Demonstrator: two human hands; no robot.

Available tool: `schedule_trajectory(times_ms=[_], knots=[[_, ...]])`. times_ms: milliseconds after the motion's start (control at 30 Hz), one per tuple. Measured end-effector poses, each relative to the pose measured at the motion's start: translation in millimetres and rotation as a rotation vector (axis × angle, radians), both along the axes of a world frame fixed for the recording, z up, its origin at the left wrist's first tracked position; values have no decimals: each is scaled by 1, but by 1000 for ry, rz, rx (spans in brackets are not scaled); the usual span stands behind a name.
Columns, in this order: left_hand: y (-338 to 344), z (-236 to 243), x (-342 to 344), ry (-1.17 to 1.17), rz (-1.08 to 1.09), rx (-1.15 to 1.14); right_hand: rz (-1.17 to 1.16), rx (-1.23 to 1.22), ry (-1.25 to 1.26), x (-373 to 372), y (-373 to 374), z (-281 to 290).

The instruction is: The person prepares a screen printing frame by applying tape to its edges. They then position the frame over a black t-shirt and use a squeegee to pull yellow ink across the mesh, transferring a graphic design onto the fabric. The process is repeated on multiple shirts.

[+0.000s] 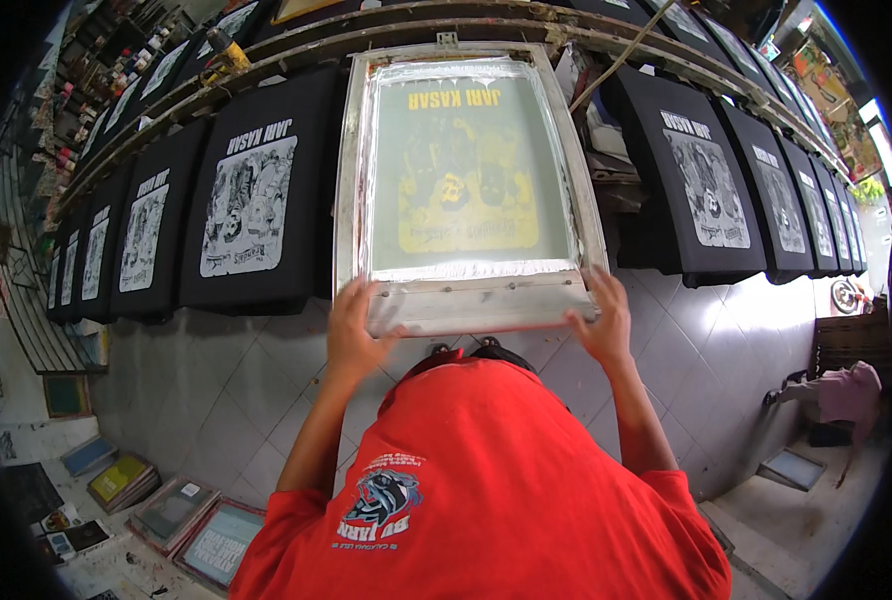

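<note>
A wooden screen-printing frame lies in front of me, its pale green mesh showing a yellow stencil of lettering and figures, upside down from where I stand. White ink runs in a thick band along the mesh's near edge, with more at the far edge and down the sides. My left hand grips the frame's near left corner, thumb along the front edge. At the near right corner my right hand holds on the same way, fingers over the side. What lies beneath the frame is hidden.
Black printed T-shirts are laid in a row to the left, and more black shirts to the right. A wooden rail runs behind. Stacked screens stand lower left. A person in pink is at far right.
</note>
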State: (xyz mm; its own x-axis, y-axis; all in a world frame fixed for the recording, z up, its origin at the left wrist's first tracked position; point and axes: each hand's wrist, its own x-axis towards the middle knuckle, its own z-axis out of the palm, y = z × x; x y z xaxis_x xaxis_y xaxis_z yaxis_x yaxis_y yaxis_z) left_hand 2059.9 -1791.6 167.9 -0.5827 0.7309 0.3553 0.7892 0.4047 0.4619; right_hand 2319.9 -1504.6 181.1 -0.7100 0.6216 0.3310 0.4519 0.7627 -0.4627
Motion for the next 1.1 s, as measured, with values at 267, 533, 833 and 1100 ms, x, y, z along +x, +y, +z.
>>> schedule_trajectory(times_ms=[267, 533, 833, 1100], knots=[[-9, -62, -74, -876, 501, -12, -361, -732, 73, 3, 85, -94], [-4, -45, -73, -726, 625, 35, -448, -513, -41, -12, 70, -32], [-83, -20, -54, -743, 717, 122, -454, -512, -62, -12, -2, -1], [-317, -51, -116, -587, 888, 39, -274, -603, 16, -90, -169, -2]])
